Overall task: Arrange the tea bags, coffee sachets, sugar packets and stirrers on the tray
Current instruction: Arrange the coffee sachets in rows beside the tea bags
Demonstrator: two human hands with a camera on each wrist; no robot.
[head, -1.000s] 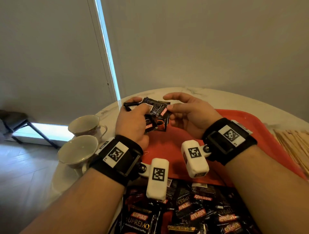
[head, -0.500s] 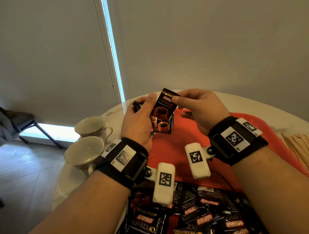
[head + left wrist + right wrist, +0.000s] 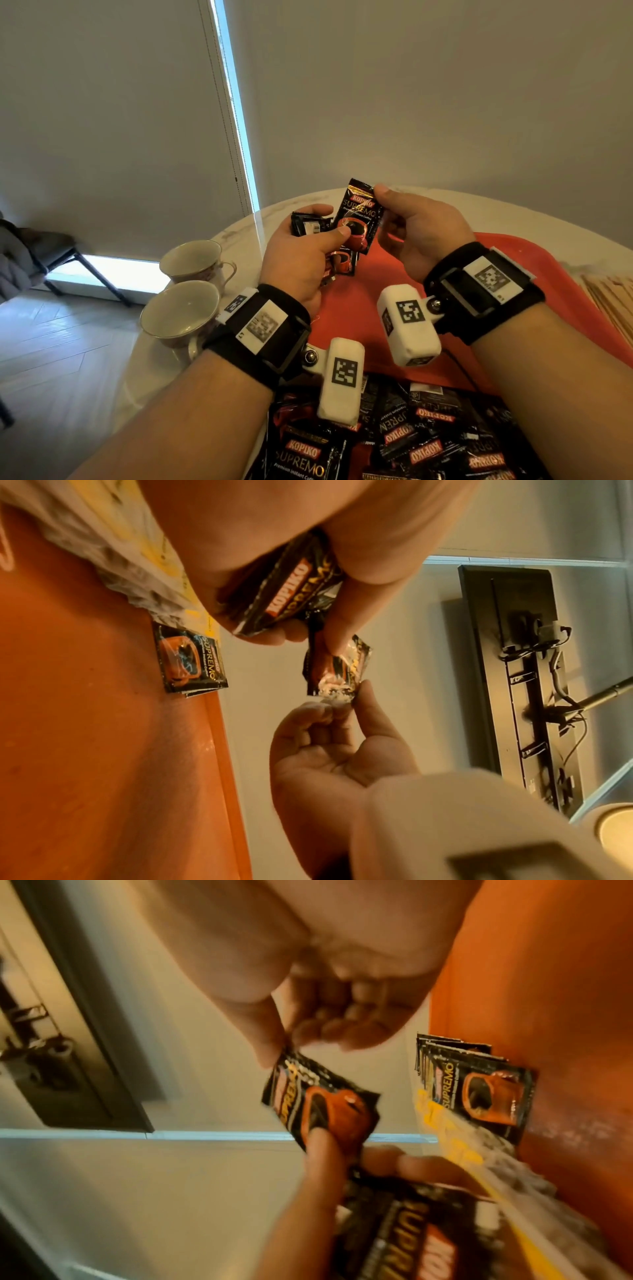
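Chair (image 3: 41, 246) at far left on wood floor; window strip behind. Two cups (image 3: 181, 313) on marble table's (image 3: 239, 236) left edge. Left hand (image 3: 301, 253) grips a sachet bundle (image 3: 306, 224), thumb on the raised sachet (image 3: 358, 216). Right hand (image 3: 421, 229) pinches that sachet's top corner, above the red tray (image 3: 548, 274). Loose sachets (image 3: 428, 445) near; stirrers (image 3: 613, 301) far right. Wrist views alone show a neat stack (image 3: 479, 1085) on tray.

So I've got the top coffee sachet (image 3: 356, 219) flipped upright now, right hand (image 3: 423, 236) pinching its top corner, left hand (image 3: 301, 257) thumbing its front.
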